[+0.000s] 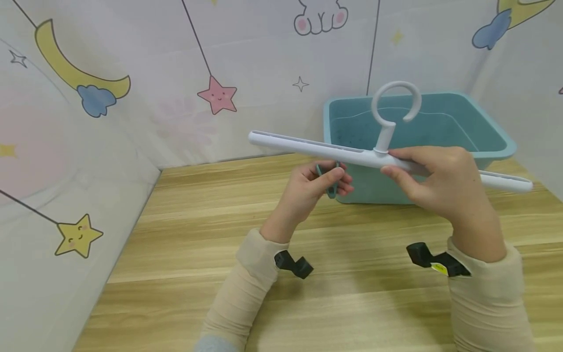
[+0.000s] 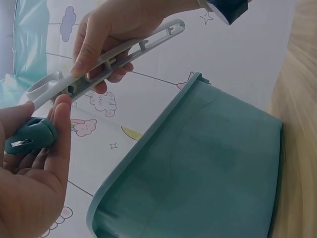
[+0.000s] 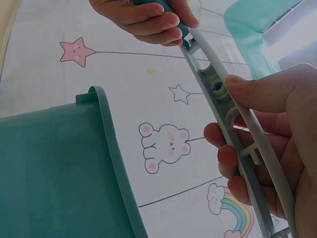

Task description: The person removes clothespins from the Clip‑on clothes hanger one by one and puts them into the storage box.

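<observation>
My right hand grips a white plastic hanger just right of its middle, thumb and fingers on either side of the bar. The round hook points up, and the bar slopes down to the right. The right wrist view shows the bar's hollow underside with small crosspieces inside. Below the bar's left half, my left hand pinches a teal plastic clip between thumb and fingers. In the right wrist view, one end of the clip is right at the bar's slot.
A teal plastic tub stands behind the hands at the right, close to the wall. Wood-grain tabletop spreads in front and to the left. Cloth printed with stars and moons covers the walls behind and at the left.
</observation>
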Demonstrator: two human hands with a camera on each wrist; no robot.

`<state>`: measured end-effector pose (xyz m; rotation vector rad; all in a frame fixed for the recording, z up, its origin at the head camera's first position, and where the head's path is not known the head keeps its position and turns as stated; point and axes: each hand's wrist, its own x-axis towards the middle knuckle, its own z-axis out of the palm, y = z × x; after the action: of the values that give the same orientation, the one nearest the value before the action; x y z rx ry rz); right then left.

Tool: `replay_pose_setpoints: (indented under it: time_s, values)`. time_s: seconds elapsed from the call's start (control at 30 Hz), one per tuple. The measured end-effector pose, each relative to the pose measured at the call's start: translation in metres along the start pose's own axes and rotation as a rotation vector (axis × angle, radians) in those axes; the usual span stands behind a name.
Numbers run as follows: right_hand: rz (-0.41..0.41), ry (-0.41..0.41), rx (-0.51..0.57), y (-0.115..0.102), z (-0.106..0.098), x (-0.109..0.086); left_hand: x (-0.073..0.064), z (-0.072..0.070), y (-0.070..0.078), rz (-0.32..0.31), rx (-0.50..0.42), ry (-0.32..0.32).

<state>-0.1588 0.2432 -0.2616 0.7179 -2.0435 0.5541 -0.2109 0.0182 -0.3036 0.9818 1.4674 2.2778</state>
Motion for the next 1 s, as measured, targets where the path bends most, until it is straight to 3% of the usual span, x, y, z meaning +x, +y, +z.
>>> replay_pose_setpoints:
  time_s: [0.17,0.37,0.5,0.63,0.73,0.87,1.0]
  values:
    - [-0.014,-0.017,-0.020,0.000,-0.001,0.000,0.000,0.004,0.001,0.031,0.125,0.064]
    - [-0.027,-0.017,-0.027,0.000,-0.001,0.001,0.000,0.007,0.001,0.117,0.233,0.128]
    - [-0.035,-0.003,-0.031,0.001,0.000,0.001,0.000,0.009,-0.002,0.198,0.350,0.185]
    - [-0.029,-0.009,-0.037,0.001,0.001,0.001,0.001,0.011,-0.004,0.321,0.475,0.220]
    - [-0.017,-0.010,-0.029,0.000,0.002,0.001,0.002,0.012,-0.006,0.443,0.620,0.242]
    - [-0.002,-0.011,-0.018,-0.001,0.002,0.001,0.003,0.014,-0.008,0.609,0.893,0.300]
    - [0.005,-0.019,-0.022,-0.002,0.003,0.001,0.003,0.016,-0.008,0.707,1.114,0.365]
